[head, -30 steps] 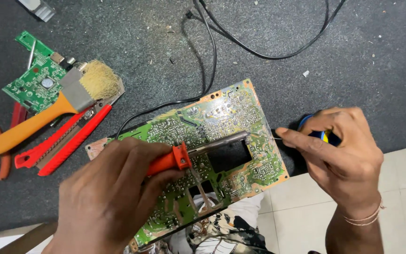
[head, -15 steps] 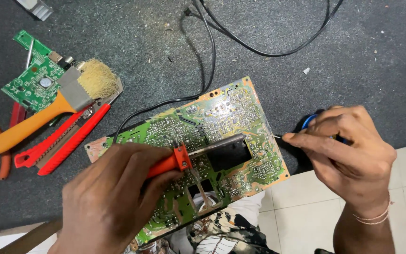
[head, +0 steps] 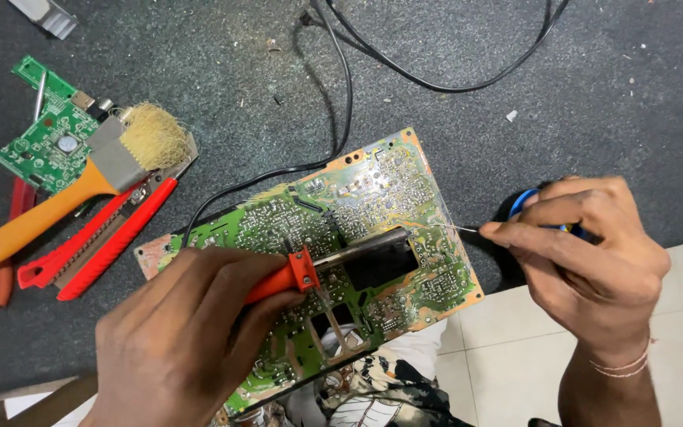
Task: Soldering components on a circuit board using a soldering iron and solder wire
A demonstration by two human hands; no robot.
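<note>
Over the circuit board [head: 373,213], my left hand [head: 175,348] grips the soldering iron [head: 333,261]; at 3 o'clock, my right hand [head: 586,261] pinches solder wire [head: 454,228].

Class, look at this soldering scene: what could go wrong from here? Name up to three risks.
1. The right hand pinches the solder wire close to the iron, so its fingers could get burnt.
2. The iron's barrel lies low across the board; it might scorch neighbouring parts.
3. The cord loops near the left hand and could snag.
</note>
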